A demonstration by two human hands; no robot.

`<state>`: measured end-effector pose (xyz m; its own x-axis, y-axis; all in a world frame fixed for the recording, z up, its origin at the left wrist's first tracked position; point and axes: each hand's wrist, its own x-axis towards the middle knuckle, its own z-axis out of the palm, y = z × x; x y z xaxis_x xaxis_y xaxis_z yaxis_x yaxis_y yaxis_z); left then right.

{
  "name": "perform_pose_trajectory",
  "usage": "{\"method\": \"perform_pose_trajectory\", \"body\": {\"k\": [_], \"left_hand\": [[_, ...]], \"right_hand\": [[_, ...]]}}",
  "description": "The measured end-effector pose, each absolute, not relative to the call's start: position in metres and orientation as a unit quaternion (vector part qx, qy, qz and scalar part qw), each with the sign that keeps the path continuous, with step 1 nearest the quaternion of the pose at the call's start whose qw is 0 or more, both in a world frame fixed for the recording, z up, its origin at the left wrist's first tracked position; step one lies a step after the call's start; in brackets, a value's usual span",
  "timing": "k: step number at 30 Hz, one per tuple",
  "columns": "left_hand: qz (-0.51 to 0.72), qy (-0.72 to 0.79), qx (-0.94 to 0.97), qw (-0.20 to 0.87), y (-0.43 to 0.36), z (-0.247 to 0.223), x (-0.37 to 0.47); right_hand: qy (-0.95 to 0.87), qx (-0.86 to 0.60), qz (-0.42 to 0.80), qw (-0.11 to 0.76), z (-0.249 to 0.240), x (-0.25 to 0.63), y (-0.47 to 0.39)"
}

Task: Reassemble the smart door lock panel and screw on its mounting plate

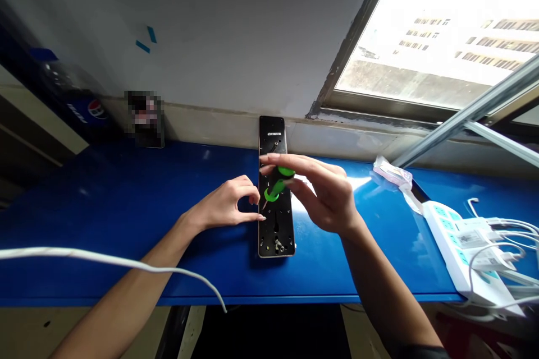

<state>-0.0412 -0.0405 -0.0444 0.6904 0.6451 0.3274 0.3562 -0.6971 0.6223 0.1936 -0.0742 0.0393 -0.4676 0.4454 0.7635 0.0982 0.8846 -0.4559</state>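
A long black plate (275, 230) with holes and small screws lies on the blue table, its far end by the wall. In my right hand (326, 193) is a green and black screwdriver (275, 185), tilted, its shaft pointing down at the plate's left half. The fingers of that hand reach over the handle. At the plate's left edge rests my left hand (233, 202), thumb tip on the plate and fingers curled. Whether anything small sits between its fingers is not visible.
White power strip (457, 247) with plugs and cables at the right; a small pink-white packet (391, 173) behind it. A Pepsi bottle (86, 109) stands at the back left, beside a pixelated object (145, 120). A white cable (126, 262) crosses above my left forearm.
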Motion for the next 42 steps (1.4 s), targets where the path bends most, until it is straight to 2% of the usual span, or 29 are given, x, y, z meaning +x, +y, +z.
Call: {"method": "perform_pose_trajectory", "body": {"k": [4,10,14,16,20,22,25,27,30,33,37,42], "left_hand": [[0.251,0.289,0.882,0.274,-0.04,-0.043,-0.04],[0.225,0.3,0.884,0.28,-0.039,-0.042,-0.041],[0.222,0.306,0.881,0.285,-0.039,-0.044,-0.042],[0.221,0.306,0.882,0.282,-0.038,-0.045,-0.042],[0.211,0.313,0.881,0.284,-0.038,-0.045,-0.041],[0.206,0.316,0.879,0.292,-0.038,-0.044,-0.041],[0.205,0.317,0.877,0.298,-0.038,-0.044,-0.041],[0.208,0.317,0.876,0.298,-0.038,-0.045,-0.041],[0.211,0.317,0.877,0.293,-0.037,-0.046,-0.041],[0.209,0.314,0.878,0.295,-0.037,-0.047,-0.041],[0.211,0.312,0.878,0.295,-0.037,-0.047,-0.041],[0.213,0.314,0.877,0.294,-0.037,-0.047,-0.041]], "right_hand": [[-0.822,-0.18,0.132,0.524,0.041,0.195,-0.076],[-0.837,-0.163,0.207,0.479,0.046,0.193,-0.08],[-0.817,-0.169,0.143,0.532,0.045,0.192,-0.076],[-0.816,-0.194,0.128,0.528,0.044,0.192,-0.075],[-0.827,-0.189,0.195,0.491,0.043,0.193,-0.077],[-0.818,-0.172,0.198,0.512,0.042,0.194,-0.077],[-0.801,-0.188,0.139,0.552,0.041,0.196,-0.077],[-0.804,-0.21,0.141,0.537,0.041,0.198,-0.079],[-0.821,-0.207,0.209,0.489,0.042,0.201,-0.082],[-0.816,-0.181,0.214,0.506,0.041,0.203,-0.082],[-0.8,-0.195,0.135,0.551,0.039,0.202,-0.08],[-0.823,-0.205,0.204,0.49,0.042,0.2,-0.084]]}}
